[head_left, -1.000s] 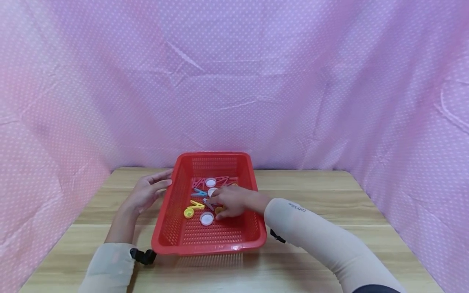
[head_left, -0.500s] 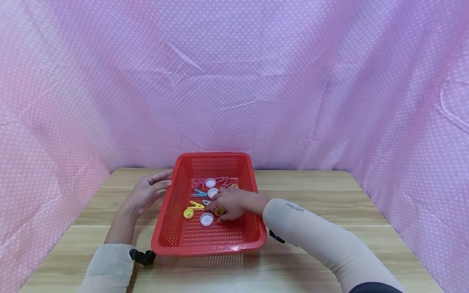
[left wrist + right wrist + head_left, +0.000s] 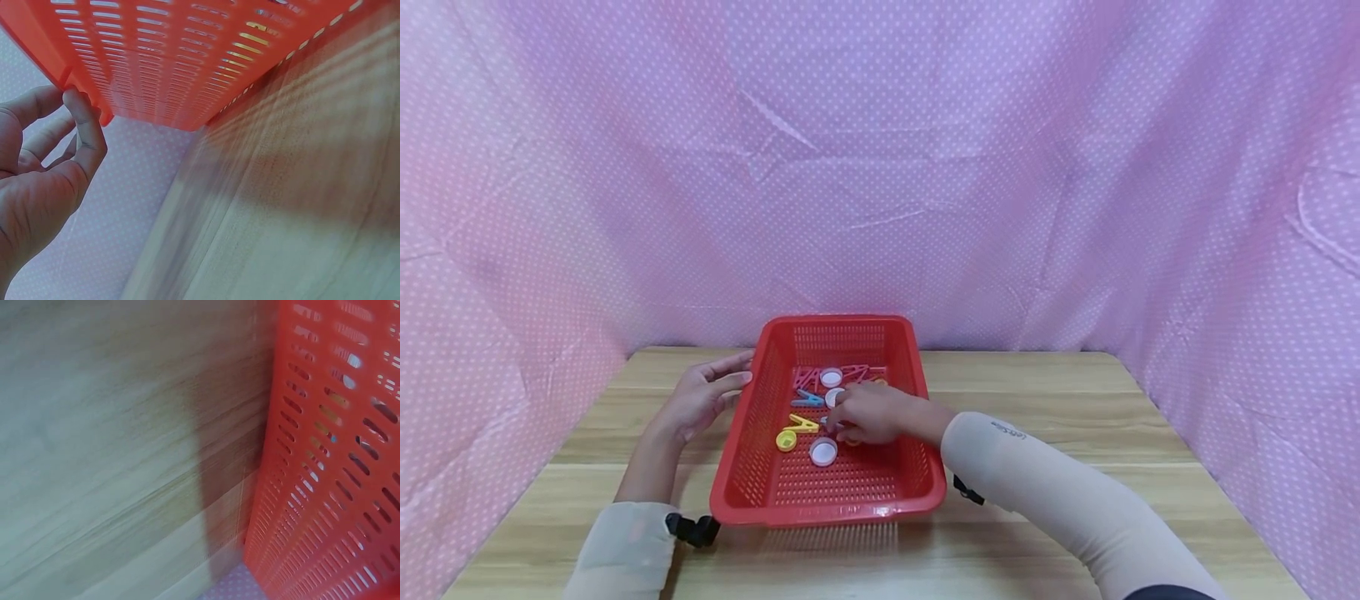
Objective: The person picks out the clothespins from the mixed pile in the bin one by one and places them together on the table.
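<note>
In the head view a red plastic basket (image 3: 827,510) stands on the table, holding several clothespins and bottle caps. My left hand (image 3: 698,402) is at its left side, and in the left wrist view the thumb and a fingertip pinch the rim. My right hand (image 3: 868,412) reaches over the right wall with fingers curled down, pinching a grey clothespin (image 3: 823,422) that is mostly hidden. Left of it lie a yellow clothespin (image 3: 803,424), a blue clothespin (image 3: 808,399) and a yellow cap (image 3: 786,441). A white cap (image 3: 823,452) lies just in front.
Pink clothespins (image 3: 807,379) and another white cap (image 3: 831,377) lie toward the basket's far end. The wooden table (image 3: 1037,383) runs back to a pink dotted curtain (image 3: 880,167), which also hangs at both sides.
The right hand's fingers have drawn together over the grey clothespin, which is now more covered, as is a yellow cap under the palm. The left hand stays at the rim.
</note>
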Available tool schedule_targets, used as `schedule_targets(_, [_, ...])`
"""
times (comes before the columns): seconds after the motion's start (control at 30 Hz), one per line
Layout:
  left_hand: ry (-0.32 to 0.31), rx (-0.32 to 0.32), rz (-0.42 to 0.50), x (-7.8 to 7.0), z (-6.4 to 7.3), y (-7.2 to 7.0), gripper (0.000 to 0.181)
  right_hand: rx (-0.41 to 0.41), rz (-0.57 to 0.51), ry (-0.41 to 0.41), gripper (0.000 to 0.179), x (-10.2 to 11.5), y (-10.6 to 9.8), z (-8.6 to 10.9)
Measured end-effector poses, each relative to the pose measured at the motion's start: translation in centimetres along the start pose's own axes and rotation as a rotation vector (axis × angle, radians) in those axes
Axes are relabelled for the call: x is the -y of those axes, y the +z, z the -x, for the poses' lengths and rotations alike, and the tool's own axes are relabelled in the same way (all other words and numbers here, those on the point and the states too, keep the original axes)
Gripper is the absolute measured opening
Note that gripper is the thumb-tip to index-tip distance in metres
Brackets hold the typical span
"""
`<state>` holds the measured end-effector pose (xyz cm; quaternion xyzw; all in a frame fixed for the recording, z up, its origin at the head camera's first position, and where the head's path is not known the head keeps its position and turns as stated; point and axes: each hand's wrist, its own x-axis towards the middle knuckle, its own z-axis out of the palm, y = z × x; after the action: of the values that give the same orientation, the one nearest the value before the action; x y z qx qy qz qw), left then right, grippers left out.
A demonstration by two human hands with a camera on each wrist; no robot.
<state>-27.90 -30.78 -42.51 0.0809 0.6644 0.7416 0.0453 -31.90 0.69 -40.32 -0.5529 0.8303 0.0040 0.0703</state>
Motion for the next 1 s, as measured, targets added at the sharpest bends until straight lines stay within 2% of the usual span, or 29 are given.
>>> schedule_targets(0.27, [-0.007, -0.007, -0.002, 0.2, 0.1, 0.1, 0.056, -0.062, -0.057, -0.011, 0.027, 0.1, -0.3, 0.5])
schedule_targets(0.67, [-0.001, -0.002, -0.002, 0.3, 0.3, 0.0, 0.056, -0.094, -0.086, -0.016, 0.048, 0.8, -0.3, 1.0])
schedule_targets(1.0, [0.014, 0.006, -0.016, 0.0, 0.3, 0.0, 0.056, -0.157, -0.097, -0.011, 0.038, 0.6, -1.4, 1.8])
